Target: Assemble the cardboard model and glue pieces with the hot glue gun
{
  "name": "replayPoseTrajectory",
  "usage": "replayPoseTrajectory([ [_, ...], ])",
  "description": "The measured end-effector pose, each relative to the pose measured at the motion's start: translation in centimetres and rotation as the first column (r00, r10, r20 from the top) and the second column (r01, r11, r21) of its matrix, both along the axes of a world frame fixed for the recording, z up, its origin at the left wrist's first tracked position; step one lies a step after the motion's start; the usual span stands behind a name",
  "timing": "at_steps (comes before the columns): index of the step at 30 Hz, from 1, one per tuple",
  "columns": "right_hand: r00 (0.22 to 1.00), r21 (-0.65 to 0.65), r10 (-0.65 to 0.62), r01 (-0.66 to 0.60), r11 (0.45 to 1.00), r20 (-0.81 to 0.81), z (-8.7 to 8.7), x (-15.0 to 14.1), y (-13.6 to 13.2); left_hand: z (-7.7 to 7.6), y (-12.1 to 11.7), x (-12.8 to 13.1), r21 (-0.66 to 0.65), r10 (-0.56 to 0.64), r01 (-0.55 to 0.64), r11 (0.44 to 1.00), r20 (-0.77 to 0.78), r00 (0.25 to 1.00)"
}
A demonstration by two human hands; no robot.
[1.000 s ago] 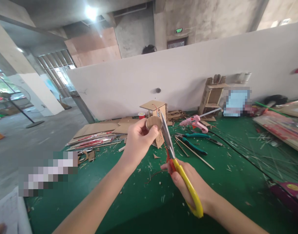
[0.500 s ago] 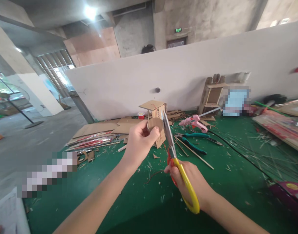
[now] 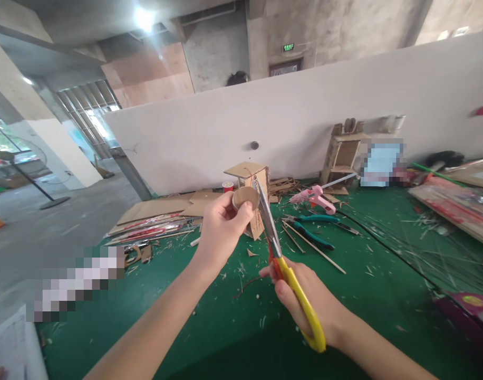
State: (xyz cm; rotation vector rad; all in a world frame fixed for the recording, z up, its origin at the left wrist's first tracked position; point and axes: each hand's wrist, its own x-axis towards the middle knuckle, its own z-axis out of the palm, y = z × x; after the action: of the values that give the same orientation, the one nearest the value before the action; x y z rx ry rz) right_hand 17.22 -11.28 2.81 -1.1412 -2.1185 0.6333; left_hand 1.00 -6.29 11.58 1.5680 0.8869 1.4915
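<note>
My left hand (image 3: 221,232) is closed on a small round cardboard disc (image 3: 245,198), held up above the green table (image 3: 210,327). My right hand (image 3: 308,301) grips yellow-and-red-handled scissors (image 3: 283,253). Their blades point up and away, with the tips right beside the disc's right edge. I cannot tell whether the blades touch the cardboard. A small cardboard model (image 3: 254,184) stands on the table just behind the disc.
Pink glue gun (image 3: 315,196), teal-handled pliers (image 3: 315,229) and thin wooden sticks (image 3: 312,244) lie behind the scissors. Flat cardboard sheets (image 3: 162,208) lie at back left, another cardboard model (image 3: 342,153) against the white partition (image 3: 305,105). Scraps litter the table; packaged materials (image 3: 459,203) sit right.
The disc and scissors have shifted slightly left and up together; the grip of both hands is the same.
</note>
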Motion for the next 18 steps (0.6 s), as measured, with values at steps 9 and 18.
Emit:
replayPoseTrajectory([
  [9,0.999,-0.005,-0.023,0.023,1.000,0.022,0.28,-0.39,0.12,-0.05,0.13,-0.16,0.053,0.043,-0.039,0.998,-0.064,0.997],
  [18,0.991,-0.047,-0.094,0.099,0.994,0.097,-0.04,-0.61,0.39,-0.03,-0.06,-0.40,0.082,0.062,-0.052,0.995,-0.132,0.989],
])
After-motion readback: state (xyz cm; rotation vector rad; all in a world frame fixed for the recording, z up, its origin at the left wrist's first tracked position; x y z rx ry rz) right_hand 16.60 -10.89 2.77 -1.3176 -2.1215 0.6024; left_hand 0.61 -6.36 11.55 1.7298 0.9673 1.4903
